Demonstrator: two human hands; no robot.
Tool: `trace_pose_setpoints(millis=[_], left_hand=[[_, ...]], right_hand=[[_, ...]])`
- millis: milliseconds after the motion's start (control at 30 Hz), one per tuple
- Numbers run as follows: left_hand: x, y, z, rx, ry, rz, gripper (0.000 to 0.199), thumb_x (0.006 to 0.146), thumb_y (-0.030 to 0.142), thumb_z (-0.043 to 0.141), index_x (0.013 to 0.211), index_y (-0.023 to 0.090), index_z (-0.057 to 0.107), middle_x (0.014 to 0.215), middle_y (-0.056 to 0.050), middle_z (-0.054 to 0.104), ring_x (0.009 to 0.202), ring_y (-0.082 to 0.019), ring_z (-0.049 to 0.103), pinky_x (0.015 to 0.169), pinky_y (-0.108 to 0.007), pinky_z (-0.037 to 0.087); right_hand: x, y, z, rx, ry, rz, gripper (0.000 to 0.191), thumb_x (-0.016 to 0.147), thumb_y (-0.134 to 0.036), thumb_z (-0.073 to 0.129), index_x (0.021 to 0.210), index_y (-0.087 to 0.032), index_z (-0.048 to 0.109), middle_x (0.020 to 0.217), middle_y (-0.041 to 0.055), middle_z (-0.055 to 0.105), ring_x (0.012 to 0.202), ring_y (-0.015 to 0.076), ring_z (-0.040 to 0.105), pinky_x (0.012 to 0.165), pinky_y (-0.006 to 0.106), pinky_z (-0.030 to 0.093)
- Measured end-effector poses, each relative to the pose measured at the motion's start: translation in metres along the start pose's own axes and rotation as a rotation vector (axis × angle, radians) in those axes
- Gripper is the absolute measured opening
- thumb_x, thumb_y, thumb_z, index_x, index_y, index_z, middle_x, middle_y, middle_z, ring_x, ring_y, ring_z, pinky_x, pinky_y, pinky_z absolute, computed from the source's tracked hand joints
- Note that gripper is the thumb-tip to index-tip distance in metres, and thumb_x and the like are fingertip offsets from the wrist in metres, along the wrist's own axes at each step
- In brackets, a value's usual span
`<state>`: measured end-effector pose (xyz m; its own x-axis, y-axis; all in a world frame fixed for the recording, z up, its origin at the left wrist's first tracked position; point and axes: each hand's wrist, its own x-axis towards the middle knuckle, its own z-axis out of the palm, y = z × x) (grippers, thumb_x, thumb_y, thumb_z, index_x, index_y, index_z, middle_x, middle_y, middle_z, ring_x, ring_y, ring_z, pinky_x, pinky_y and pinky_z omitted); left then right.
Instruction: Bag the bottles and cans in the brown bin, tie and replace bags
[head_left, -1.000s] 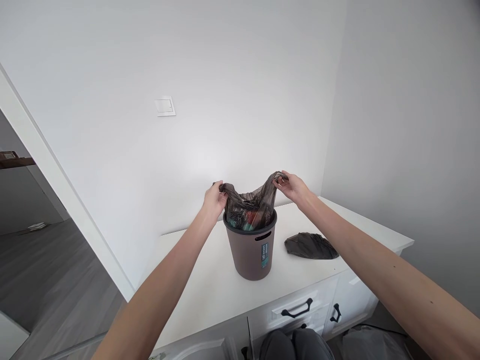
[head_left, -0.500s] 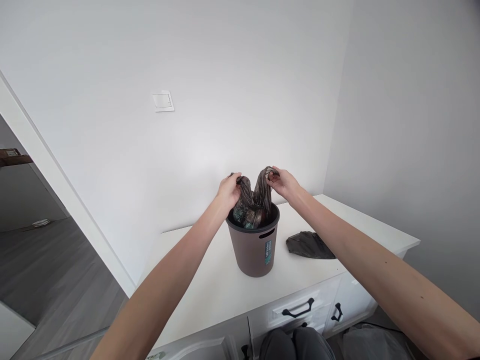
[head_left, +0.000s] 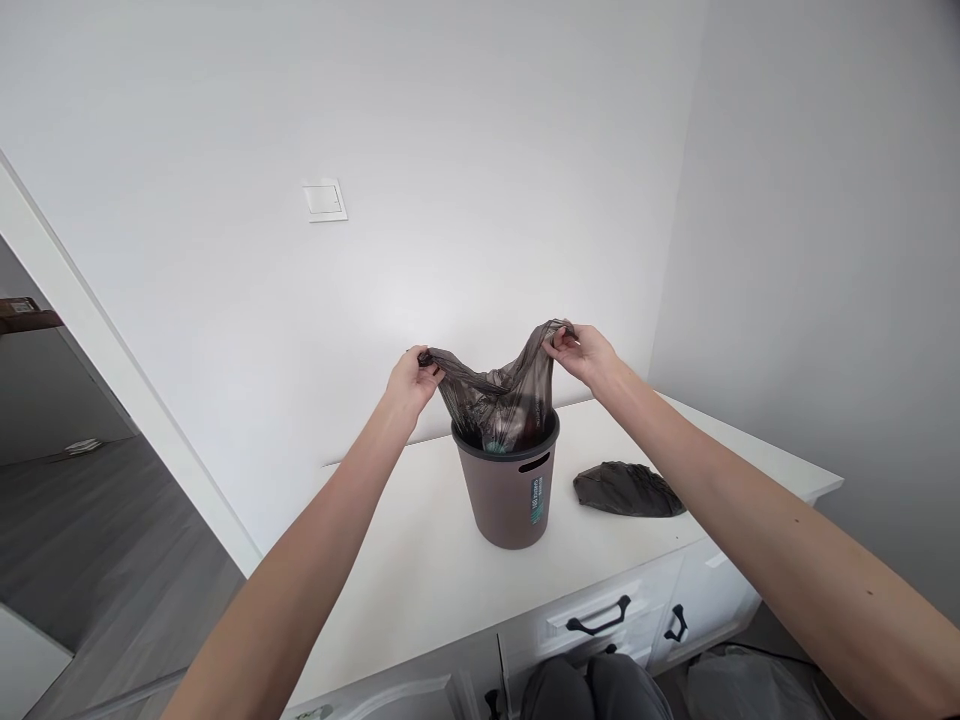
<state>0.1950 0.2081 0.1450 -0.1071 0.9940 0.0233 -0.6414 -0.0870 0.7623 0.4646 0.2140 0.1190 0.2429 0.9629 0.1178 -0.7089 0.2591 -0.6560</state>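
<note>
The translucent dark bag [head_left: 496, 400] is at the centre of the frame, its lower part down inside the brown bin [head_left: 506, 500] and its upper part drawn up above the dark rim [head_left: 501, 457]. It lies directly between the two hands: right of the left hand [head_left: 415, 380], left of the right hand [head_left: 585, 352]. Each has its fingers closed on one top corner, the right one a little higher in the frame. The mouth is pulled wide along a line running left to right, sagging in the middle, while the body of the bag hangs down into the bin. Neither hand is plainly nearer to the bag, since both grip it; both are above the rim and apart from it. Teal and reddish shapes show through the film, too blurred to identify

The bin stands upright on the white cabinet top [head_left: 405, 560], whose front edge slants across the lower part of the frame. The wall [head_left: 487, 170] rises close behind, so room opens upward and toward the viewer more than backward. Right of the bin, near the right forearm, lies a folded dark bag [head_left: 626, 490]
</note>
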Motion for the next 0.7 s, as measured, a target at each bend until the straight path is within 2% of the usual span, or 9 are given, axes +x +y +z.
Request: trace_pose_setpoints(millis=[133,333,500,700], left_hand=[[0.01,-0.003,-0.005,-0.024,0.075,0.043,0.025,0.08,-0.003,0.059,0.077,0.02,0.051,0.074,0.001,0.06,0.069,-0.011,0.064,0.076,-0.026,0.057],[0.016,-0.002,0.002,-0.051,0.033,0.08,0.026,0.078,0.0,0.066,0.078,0.021,0.051,0.074,0.002,0.061,0.072,-0.012,0.066,0.077,-0.026,0.057],[0.002,0.012,0.016,-0.069,-0.06,0.097,0.023,0.083,0.001,0.064,0.077,0.02,0.052,0.07,0.001,0.059,0.067,-0.011,0.064,0.075,-0.025,0.056],[-0.02,0.047,0.028,-0.11,-0.164,0.202,0.022,0.086,0.002,0.062,0.076,0.018,0.053,0.066,0.002,0.058,0.063,-0.011,0.06,0.069,-0.024,0.054]], right_hand=[[0.006,-0.002,-0.005,0.115,0.15,0.072,0.025,0.092,0.0,0.052,0.08,-0.022,0.049,0.068,-0.0066,0.053,0.048,0.0053,0.051,0.069,0.027,0.067],[0.017,-0.012,-0.006,0.15,0.181,0.079,0.026,0.09,0.003,0.048,0.081,-0.022,0.05,0.066,-0.0076,0.051,0.046,0.0045,0.05,0.072,0.03,0.068],[0.012,-0.029,0.01,0.21,0.127,0.13,0.026,0.091,0.003,0.045,0.085,-0.02,0.054,0.065,-0.0072,0.05,0.046,0.004,0.051,0.075,0.033,0.068],[-0.014,-0.051,0.036,0.217,-0.032,0.034,0.022,0.093,0.001,0.051,0.088,-0.02,0.054,0.071,-0.0057,0.056,0.048,0.0039,0.053,0.074,0.031,0.069]])
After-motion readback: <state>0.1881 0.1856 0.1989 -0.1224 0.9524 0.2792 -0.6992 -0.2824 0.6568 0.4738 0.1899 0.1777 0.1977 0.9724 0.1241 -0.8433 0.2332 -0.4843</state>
